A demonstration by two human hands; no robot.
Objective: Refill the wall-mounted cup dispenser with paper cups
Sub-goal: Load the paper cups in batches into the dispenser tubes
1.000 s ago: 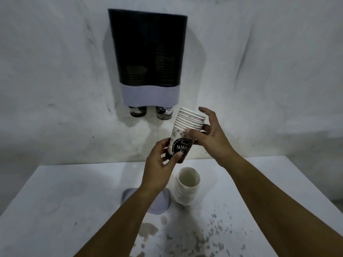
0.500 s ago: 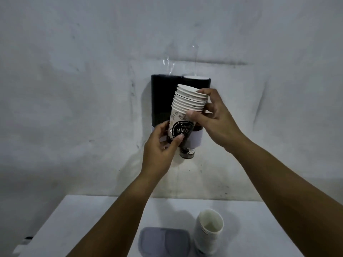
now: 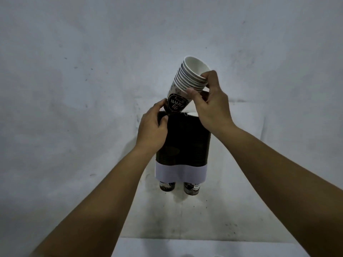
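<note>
1. Stack of paper cups (image 3: 187,84), centre frame, tilted over the wall dispenser (image 3: 182,143) top.
2. My right hand (image 3: 209,104) pinches the rims; my left hand (image 3: 153,127) closes round the base.
3. Likely light, crushable, slick; hold rims and base gently.

A grey-white wall (image 3: 92,89) fills nearly the whole view. Its surface is rough and uneven, with cloudy patches of lighter and darker tone. Small dark specks and scuffs are scattered over it, a few at upper left, more at lower right. The corners of the view are dim. A soft shadow lies on the wall at lower centre. Along the bottom edge a white table (image 3: 213,246) shows as a pale strip, its far edge meeting the wall. Two pale round shapes sit at the very bottom of that strip, cut off and too blurred to identify.
</note>
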